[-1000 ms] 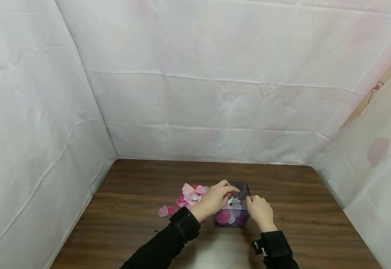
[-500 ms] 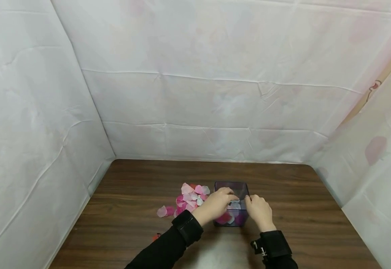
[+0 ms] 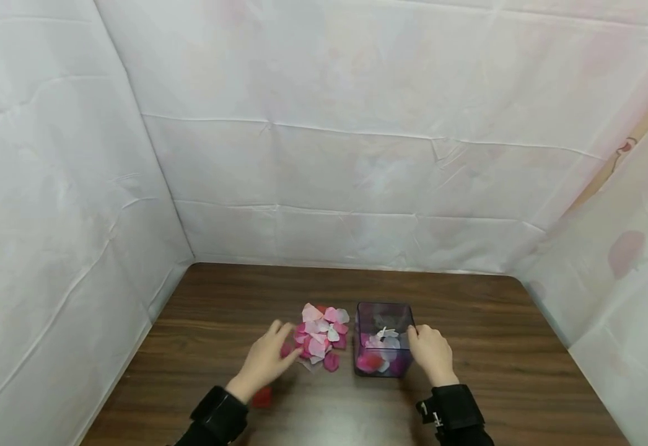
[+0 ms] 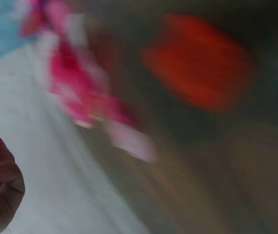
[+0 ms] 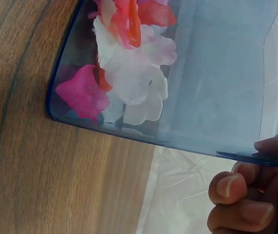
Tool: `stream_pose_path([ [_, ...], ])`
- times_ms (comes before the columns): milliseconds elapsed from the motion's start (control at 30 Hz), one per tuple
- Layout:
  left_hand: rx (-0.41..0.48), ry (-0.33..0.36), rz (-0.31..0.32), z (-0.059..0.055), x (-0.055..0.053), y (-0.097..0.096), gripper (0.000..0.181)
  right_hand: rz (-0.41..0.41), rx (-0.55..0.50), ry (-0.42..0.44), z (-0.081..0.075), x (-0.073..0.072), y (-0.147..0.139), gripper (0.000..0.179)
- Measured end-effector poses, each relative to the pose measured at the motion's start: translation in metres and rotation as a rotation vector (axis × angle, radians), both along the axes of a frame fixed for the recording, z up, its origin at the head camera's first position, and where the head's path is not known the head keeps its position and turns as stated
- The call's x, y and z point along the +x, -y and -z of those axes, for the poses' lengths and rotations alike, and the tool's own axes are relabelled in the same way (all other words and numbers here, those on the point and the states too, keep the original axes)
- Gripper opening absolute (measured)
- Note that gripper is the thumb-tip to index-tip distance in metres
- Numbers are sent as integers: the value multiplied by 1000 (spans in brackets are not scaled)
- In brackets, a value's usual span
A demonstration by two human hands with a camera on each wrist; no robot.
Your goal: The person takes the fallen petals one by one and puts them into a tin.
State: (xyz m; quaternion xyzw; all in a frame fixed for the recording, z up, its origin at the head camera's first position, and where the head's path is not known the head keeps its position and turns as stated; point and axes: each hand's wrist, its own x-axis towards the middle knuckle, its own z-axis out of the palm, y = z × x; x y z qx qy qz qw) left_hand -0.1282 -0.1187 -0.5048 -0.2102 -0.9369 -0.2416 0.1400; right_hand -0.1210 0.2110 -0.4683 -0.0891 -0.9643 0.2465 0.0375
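A clear purple-tinted plastic box stands upright on the table, with pink, white and red fabric petals inside. My right hand grips the box's right wall, thumb and fingers on either side of its rim, as the right wrist view shows. Left of the box lies a loose heap of pink, white and magenta petals. My left hand reaches over the heap's left side, fingers spread and holding nothing visible. Its wrist view is blurred by motion, with a red petal near the camera.
The dark wood-grain table is enclosed by white cloth walls at the back and both sides. A single magenta petal lies just in front of the heap. The red petal lies beside my left wrist.
My left hand has come out of the box and moved left to the petal heap. A red petal now shows through the box's front wall. My right hand stays at the box's rim.
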Motion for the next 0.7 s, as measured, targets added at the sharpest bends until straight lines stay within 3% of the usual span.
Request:
stream_pose_path([
  [100,-100,79,-35,16,14,29,45,-3,-2,4,0,0,-1,41],
  [200,-169,176,-24,27,26,47,52,-6,1,5,1,0,-1,41],
  [367,-176,323,38,35,37,51,50,-10,-1,4,1,1,-2,40],
  [567,-129,309,47,38,36,40,24,-27,-24,14,-1,3,0,40],
  [700,-96,288,35,38,33,34,23,-21,-19,14,-1,3,1,40],
])
